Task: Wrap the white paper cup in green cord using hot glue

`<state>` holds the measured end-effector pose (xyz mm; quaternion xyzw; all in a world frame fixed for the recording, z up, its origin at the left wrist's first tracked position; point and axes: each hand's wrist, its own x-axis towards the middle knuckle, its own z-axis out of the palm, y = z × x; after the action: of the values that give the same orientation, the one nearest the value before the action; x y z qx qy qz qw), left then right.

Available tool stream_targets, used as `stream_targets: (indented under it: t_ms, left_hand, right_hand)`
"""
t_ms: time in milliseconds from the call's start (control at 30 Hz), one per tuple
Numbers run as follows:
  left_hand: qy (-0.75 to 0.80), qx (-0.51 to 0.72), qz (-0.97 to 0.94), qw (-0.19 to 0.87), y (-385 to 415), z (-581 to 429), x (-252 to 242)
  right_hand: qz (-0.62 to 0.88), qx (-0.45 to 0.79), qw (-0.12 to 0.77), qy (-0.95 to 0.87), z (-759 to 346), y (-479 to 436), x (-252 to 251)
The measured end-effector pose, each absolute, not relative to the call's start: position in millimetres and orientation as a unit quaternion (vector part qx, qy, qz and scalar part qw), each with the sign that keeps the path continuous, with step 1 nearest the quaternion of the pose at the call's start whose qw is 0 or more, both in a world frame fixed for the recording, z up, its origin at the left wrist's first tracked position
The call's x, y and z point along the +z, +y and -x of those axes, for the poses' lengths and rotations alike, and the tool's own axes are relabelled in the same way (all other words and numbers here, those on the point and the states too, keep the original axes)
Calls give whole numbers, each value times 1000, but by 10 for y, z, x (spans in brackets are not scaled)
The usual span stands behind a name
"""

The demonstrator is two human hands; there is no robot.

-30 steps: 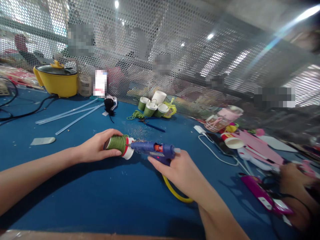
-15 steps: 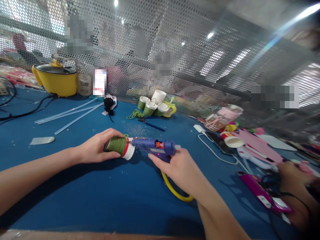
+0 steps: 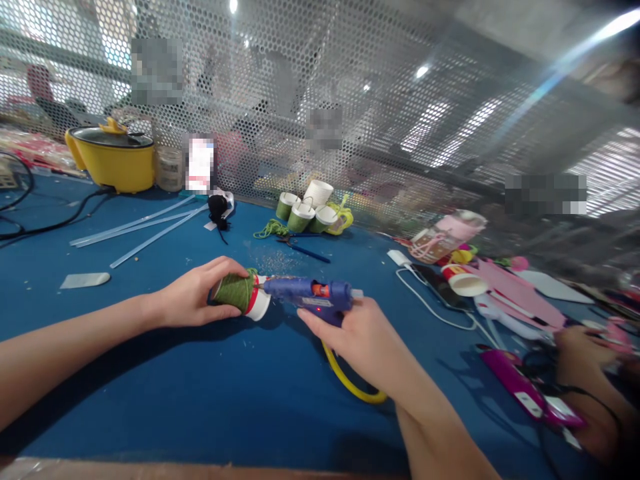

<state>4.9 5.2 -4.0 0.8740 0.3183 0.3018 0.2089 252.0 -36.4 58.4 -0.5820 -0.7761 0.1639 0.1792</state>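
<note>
My left hand (image 3: 193, 293) is closed around a paper cup (image 3: 236, 292) wrapped in green yarn, lying on its side with its white rim turned to the right. A red band shows between the yarn and the rim. In my right hand (image 3: 363, 333) is a blue hot glue gun (image 3: 305, 293), its grip mostly hidden by my fingers. The gun's nozzle meets the cup near the red band, at the edge of the yarn. A small red light glows on the gun, and a yellow cord (image 3: 345, 383) curves below it.
Several yarn-wrapped cups (image 3: 301, 217) stand at the back beside cutters (image 3: 305, 251). Clear glue sticks (image 3: 145, 225) lie left of a black yarn bundle (image 3: 217, 208). A yellow electric pot (image 3: 117, 163) is far left. At right, another person's hand (image 3: 583, 350) is near a purple tool (image 3: 517, 380).
My hands, the cup and the glue gun stay almost still. The view shifts very slightly, and the other person's hand at the right moves a little.
</note>
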Motion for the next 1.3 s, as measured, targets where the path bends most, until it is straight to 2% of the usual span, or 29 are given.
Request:
stream_targets:
  t_ms: [533, 833, 1033, 1300]
  left_hand:
    - [257, 323, -898, 150, 62, -37, -108]
    - [256, 315, -903, 138, 56, -35, -97]
    - [245, 312, -912, 107, 50, -34, -109]
    - [234, 319, -914, 90, 58, -38, -122]
  right_hand:
    - [579, 166, 201, -772, -2479, -352, 628]
    - [581, 186, 168, -774, -2517, -411, 672]
    - [608, 181, 195, -748, -2460, -375, 660]
    - [608, 199, 186, -746, -2460, -404, 697]
